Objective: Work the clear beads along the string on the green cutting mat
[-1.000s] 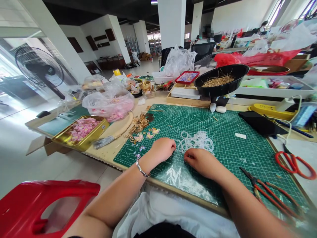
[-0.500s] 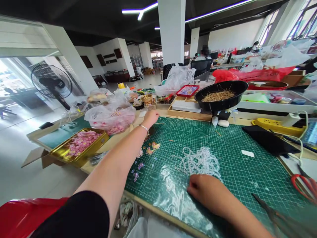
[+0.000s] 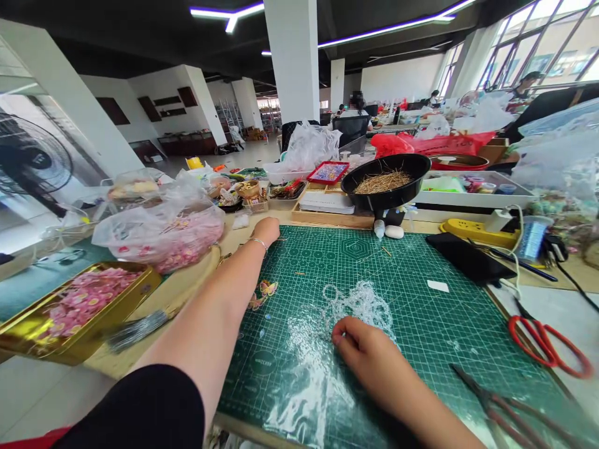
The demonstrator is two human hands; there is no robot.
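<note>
My left arm stretches to the far edge of the green cutting mat (image 3: pixel 327 252). There my left hand (image 3: pixel 266 232) is closed, its fingers mostly turned from view, with a thin stick (image 3: pixel 281 239) by the fingertips. On the near part of the mat my right hand (image 3: pixel 362 343) is closed in a pinch; what it holds, if anything, is too small to make out. Just beyond it lies a tangled heap of clear, bead-like strands (image 3: pixel 367 304). Butterfly pieces (image 3: pixel 268 288) lie beside my left forearm, which partly covers them.
Pliers (image 3: pixel 486 399) and red-handled scissors (image 3: pixel 538 340) lie at the right. A black pan of thin golden sticks (image 3: pixel 384 182) stands at the back. A gold tray of pink flowers (image 3: pixel 145 290) and a flower-filled plastic bag (image 3: pixel 140 234) are at the left.
The view has swung to the right. My right hand has shifted slightly toward the clear strands, its fingertips now showing in a pinch. My left hand stays near the mat's far edge.
</note>
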